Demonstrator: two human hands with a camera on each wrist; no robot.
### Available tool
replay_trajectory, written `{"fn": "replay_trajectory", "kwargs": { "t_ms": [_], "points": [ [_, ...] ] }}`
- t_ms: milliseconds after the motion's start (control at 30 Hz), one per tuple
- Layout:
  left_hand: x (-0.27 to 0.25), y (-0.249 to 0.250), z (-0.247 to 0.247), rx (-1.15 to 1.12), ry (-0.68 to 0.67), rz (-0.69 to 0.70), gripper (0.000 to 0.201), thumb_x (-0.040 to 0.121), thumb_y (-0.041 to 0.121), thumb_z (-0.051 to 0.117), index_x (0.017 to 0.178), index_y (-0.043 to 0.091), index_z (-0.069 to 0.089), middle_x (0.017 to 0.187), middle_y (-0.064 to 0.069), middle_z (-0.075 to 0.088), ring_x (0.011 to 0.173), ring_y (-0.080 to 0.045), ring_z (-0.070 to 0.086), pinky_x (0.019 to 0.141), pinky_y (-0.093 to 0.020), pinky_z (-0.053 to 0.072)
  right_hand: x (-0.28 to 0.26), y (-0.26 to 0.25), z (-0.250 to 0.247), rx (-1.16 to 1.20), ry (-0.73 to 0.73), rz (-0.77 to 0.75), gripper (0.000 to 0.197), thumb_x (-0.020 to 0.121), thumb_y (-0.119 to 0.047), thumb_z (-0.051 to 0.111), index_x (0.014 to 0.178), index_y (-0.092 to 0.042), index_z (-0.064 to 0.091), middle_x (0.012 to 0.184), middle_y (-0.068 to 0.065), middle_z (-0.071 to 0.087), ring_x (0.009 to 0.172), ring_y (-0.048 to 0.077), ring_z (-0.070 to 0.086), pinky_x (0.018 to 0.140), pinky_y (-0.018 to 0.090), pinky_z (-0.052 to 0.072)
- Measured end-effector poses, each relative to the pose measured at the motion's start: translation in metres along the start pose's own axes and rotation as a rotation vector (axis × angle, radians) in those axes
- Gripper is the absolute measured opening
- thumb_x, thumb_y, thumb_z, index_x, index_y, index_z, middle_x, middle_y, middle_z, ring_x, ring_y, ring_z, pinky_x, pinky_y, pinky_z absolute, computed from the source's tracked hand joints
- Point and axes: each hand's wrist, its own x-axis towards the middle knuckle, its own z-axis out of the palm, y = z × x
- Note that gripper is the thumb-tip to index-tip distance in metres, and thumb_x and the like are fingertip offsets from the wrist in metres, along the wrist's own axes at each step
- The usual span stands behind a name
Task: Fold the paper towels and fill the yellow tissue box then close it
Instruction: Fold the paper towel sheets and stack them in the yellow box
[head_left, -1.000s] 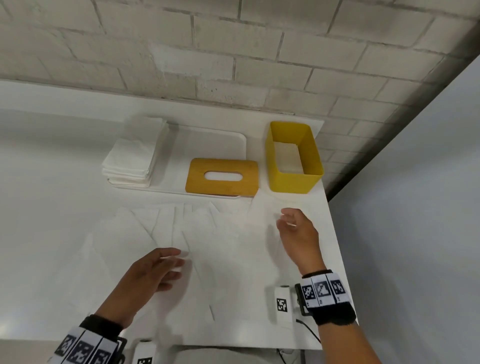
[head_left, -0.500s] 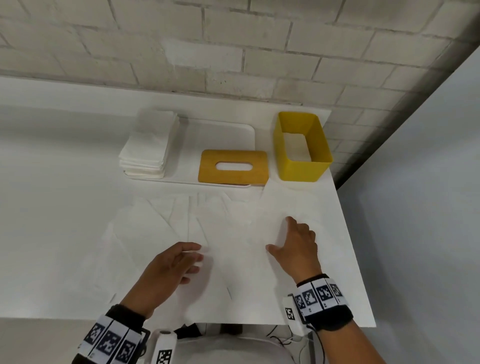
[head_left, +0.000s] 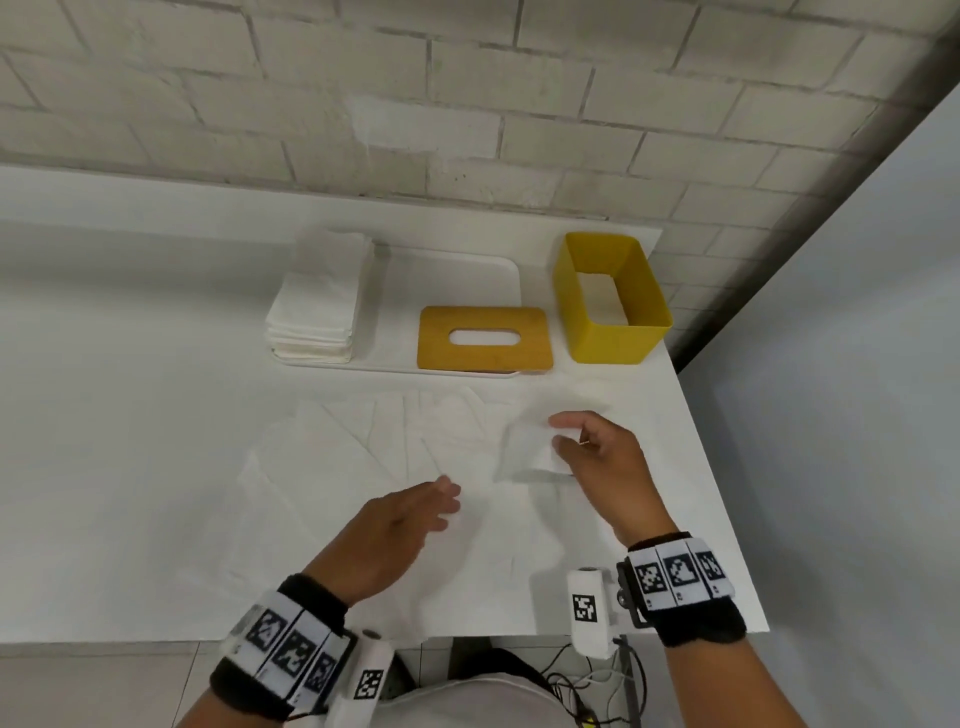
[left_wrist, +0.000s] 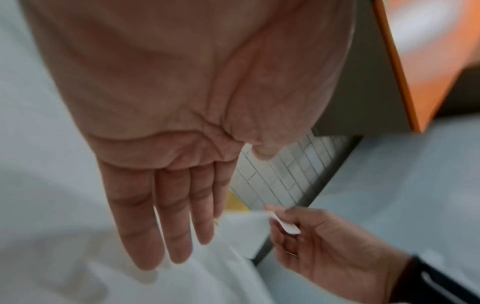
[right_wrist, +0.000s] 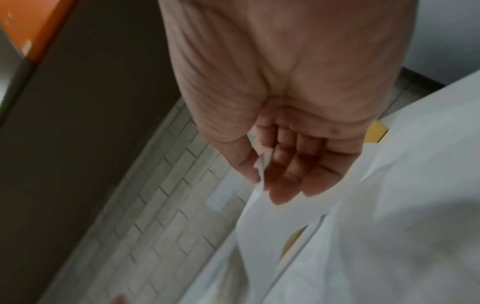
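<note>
White table (head_left: 130, 467), spread with unfolded paper towels (head_left: 363, 447) fanned out to the left of the grip and below it. Farther from the grip, up and to the left: white tray (head_left: 447, 275) carrying a stack of folded towels (head_left: 317, 312) and the wooden lid (head_left: 483, 339). Straight beyond the grip, well apart from it: yellow tissue box (head_left: 610, 299), lid off, long axis running away from the body, something pale lying at its bottom.

Right hand (head_left: 605, 462) pinching one towel (head_left: 527, 452) by its right edge between thumb and fingers, sheet lifted off the table and trailing leftward from the pinch. Left hand (head_left: 395, 535) flat, fingers straight, holding nothing, hovering just left of and nearer the body than that sheet.

Probably mid-fold: free edge lying toward the left hand, so likely next to catch it there. Box closer to the right hand.
</note>
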Motion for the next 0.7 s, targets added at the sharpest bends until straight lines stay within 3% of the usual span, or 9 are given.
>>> {"fn": "replay_trajectory", "kwargs": {
  "t_ms": [33,100,200,300,400,533,600,700],
  "points": [
    [0.007,0.004,0.004,-0.092,-0.042,-0.050,0.066,0.086,0.084,0.034,0.124,0.040,0.063,0.122,0.017,0.072,0.109,0.001,0.068,0.105,-0.036,0.052,-0.008,-0.009,0.003,0.085,-0.034,-0.013,0.023,0.095,-0.013,0.065,0.102,-0.032,0.076,0.073,-0.001,0.053,0.063,0.010,0.052,0.068,0.022,0.045],
    [0.020,0.016,0.012,-0.315,-0.172,-0.176,0.082,0.085,0.086,0.023,0.129,0.030,0.063,0.126,0.007,0.073,0.116,-0.010,0.069,0.104,-0.037,0.053,-0.026,-0.023,0.008,0.184,-0.123,-0.044,0.021,0.097,-0.011,0.064,0.102,-0.027,0.077,0.078,-0.002,0.064,0.064,0.007,0.055,0.069,0.021,0.048],
    [0.030,0.034,0.015,-0.669,-0.275,-0.200,0.076,0.094,0.076,0.034,0.138,0.020,0.061,0.133,-0.009,0.069,0.122,-0.027,0.066,0.109,-0.049,0.048,-0.050,-0.032,0.011,0.229,-0.237,-0.050,0.019,0.100,-0.009,0.060,0.102,-0.017,0.078,0.086,-0.013,0.073,0.074,0.003,0.058,0.070,0.017,0.048],
    [0.036,0.042,0.014,-0.906,-0.334,-0.187,0.066,0.099,0.056,0.051,0.143,0.007,0.058,0.140,-0.019,0.061,0.130,-0.036,0.057,0.119,-0.055,0.034,-0.064,-0.021,0.010,0.196,-0.331,-0.029,0.020,0.100,-0.008,0.060,0.100,-0.016,0.078,0.098,-0.007,0.077,0.091,0.007,0.067,0.083,0.018,0.050],
    [0.042,0.043,0.014,-0.960,-0.255,-0.176,0.057,0.097,0.037,0.063,0.143,0.004,0.057,0.143,-0.021,0.059,0.134,-0.037,0.056,0.117,-0.053,0.039,-0.072,-0.005,0.005,0.164,-0.404,-0.013,0.020,0.100,-0.007,0.059,0.100,-0.016,0.078,0.103,-0.002,0.077,0.097,0.008,0.067,0.087,0.020,0.048],
    [0.051,0.035,0.017,-0.903,-0.095,-0.119,0.045,0.098,0.025,0.060,0.137,0.003,0.061,0.135,-0.020,0.065,0.123,-0.033,0.065,0.105,-0.049,0.049,-0.072,0.007,-0.016,0.165,-0.485,0.026,0.024,0.101,-0.008,0.059,0.113,-0.022,0.075,0.095,-0.006,0.072,0.081,0.009,0.061,0.075,0.023,0.049],
    [0.053,0.033,0.015,-0.875,-0.026,-0.094,0.042,0.098,0.024,0.061,0.136,0.006,0.062,0.133,-0.017,0.067,0.121,-0.031,0.067,0.104,-0.047,0.050,-0.060,0.017,-0.029,0.156,-0.425,0.067,0.031,0.100,-0.005,0.058,0.118,-0.026,0.071,0.095,-0.005,0.072,0.084,0.014,0.066,0.073,0.024,0.051],
    [0.053,0.033,0.014,-0.843,0.040,-0.081,0.039,0.097,0.026,0.063,0.133,0.010,0.066,0.128,-0.012,0.071,0.116,-0.027,0.070,0.101,-0.045,0.052,-0.023,0.040,-0.050,0.013,-0.057,0.167,0.024,0.094,-0.018,0.069,0.116,-0.029,0.069,0.107,-0.002,0.070,0.103,0.019,0.069,0.088,0.032,0.054]
  ]
}}
